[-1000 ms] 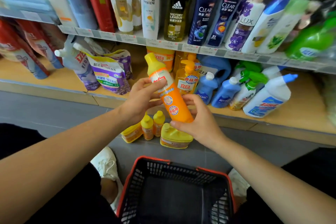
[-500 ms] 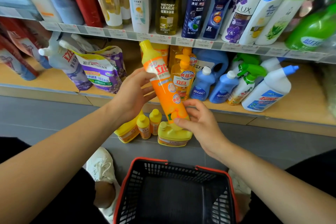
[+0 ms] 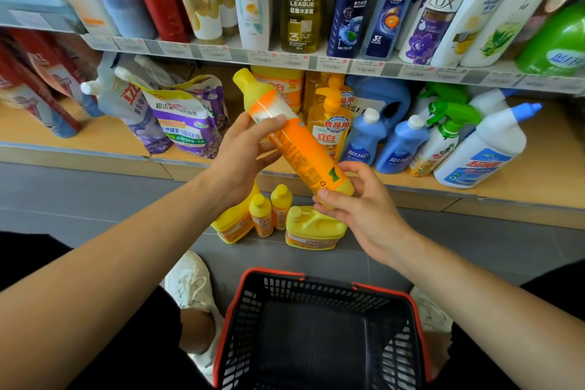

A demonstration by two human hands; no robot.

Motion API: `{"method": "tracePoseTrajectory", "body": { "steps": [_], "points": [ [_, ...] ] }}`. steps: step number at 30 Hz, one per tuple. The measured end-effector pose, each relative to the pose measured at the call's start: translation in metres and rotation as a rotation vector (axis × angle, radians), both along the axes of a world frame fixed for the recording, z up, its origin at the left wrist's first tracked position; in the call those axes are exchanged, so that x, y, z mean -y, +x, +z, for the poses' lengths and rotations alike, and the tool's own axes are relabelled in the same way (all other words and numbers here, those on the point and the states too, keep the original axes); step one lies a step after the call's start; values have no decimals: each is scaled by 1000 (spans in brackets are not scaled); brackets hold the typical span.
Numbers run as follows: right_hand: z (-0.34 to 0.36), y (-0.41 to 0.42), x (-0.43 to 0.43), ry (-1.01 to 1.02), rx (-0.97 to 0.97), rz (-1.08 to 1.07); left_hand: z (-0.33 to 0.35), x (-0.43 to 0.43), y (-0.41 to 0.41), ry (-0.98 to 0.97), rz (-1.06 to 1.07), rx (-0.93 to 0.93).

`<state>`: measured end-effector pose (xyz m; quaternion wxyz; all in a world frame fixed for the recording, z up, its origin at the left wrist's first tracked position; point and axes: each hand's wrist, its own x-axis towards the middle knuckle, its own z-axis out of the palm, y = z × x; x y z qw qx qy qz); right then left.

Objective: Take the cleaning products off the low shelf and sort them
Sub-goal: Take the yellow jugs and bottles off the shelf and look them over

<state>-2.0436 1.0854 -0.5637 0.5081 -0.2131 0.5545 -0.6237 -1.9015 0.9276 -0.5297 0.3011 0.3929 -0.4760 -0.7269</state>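
I hold an orange bottle with a yellow cap [image 3: 297, 142] tilted in front of the low shelf [image 3: 538, 187]. My left hand [image 3: 243, 155] grips its upper part below the cap, and my right hand [image 3: 354, 206] grips its yellow base. Its back label faces me. On the floor under it stand several yellow and orange detergent bottles [image 3: 272, 215] and a yellow jug [image 3: 311, 226]. The shelf still bears a yellow pump bottle [image 3: 329, 123], blue bottles [image 3: 380, 142], green-trigger sprays [image 3: 443, 133], a white toilet cleaner [image 3: 484, 149] and purple refill pouches [image 3: 183, 123].
A red and black shopping basket [image 3: 316, 282] sits on the grey floor between my knees, with nothing visible in it. My white shoe [image 3: 190, 288] is to its left. The upper shelf [image 3: 285, 57] carries shampoo and body wash bottles. Red packs stand at far left.
The orange bottle has been turned in my hands, so its back label now faces me instead of the front one. Both hands keep their hold.
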Motion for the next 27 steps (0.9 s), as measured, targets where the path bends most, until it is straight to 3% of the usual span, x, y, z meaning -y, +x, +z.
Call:
{"method": "tracePoseTrajectory", "body": {
  "steps": [4,8,14,19,27],
  "points": [
    [0,-2,-1,-10,115,10,5,3,-1,125,25,-79],
    [1,-3,0,-16,180,19,5,4,-2,93,14,-102],
    [-2,2,-1,-28,-49,-66,3,-1,-4,-45,6,-33],
    [0,0,-2,-37,101,1,7,6,-2,43,2,-80],
    [1,1,-2,5,76,155,7,3,-1,-29,17,-47]
  ]
}}
